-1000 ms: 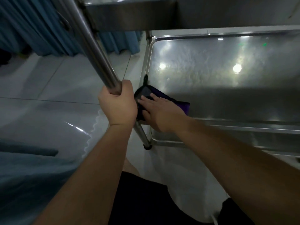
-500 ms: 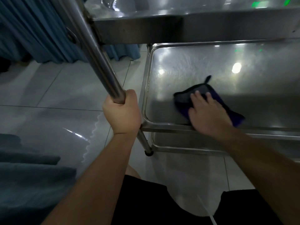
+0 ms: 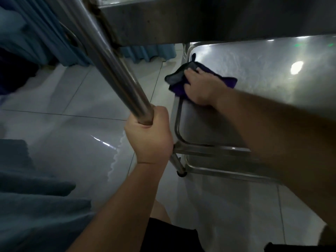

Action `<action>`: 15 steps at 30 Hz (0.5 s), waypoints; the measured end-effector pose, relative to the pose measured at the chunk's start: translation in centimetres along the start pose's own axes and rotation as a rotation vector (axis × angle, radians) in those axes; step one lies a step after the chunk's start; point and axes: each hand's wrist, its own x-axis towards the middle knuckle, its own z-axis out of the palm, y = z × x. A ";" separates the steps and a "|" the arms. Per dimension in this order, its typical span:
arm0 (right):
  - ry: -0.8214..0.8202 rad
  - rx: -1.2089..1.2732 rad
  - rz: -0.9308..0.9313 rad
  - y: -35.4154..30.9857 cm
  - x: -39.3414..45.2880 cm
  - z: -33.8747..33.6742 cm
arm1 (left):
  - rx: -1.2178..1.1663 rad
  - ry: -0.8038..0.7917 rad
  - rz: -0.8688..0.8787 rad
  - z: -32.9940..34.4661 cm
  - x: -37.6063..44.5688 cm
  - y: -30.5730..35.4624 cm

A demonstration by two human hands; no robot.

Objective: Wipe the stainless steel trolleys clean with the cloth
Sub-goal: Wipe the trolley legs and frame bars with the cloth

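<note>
text: none is showing legibly | labels, brands, numbers, signs: none is appearing on any surface in the head view | bright spots on the metal: these are reading as light reflections only, not characters

A: Where is there room on the trolley's lower shelf (image 3: 263,73)?

B: To the right of the cloth (image 3: 230,81) the steel lies bare.

A: And overhead?

B: The upper shelf (image 3: 200,20) hangs low over it. The upright post (image 3: 112,70) slants just left of the shelf, held by the left hand (image 3: 149,137), and the raised rim (image 3: 177,120) bounds that edge.
</note>
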 end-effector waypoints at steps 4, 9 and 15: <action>-0.003 0.021 0.094 1.3 3.8 -1.2 | -0.001 0.020 0.002 0.2 0.1 -0.1; 0.025 0.020 0.048 -0.7 1.1 -0.2 | -0.029 0.025 0.038 0.2 -0.1 -0.2; -0.102 0.064 -0.235 -4.8 -9.1 3.5 | -0.035 0.008 0.058 0.3 0.0 0.0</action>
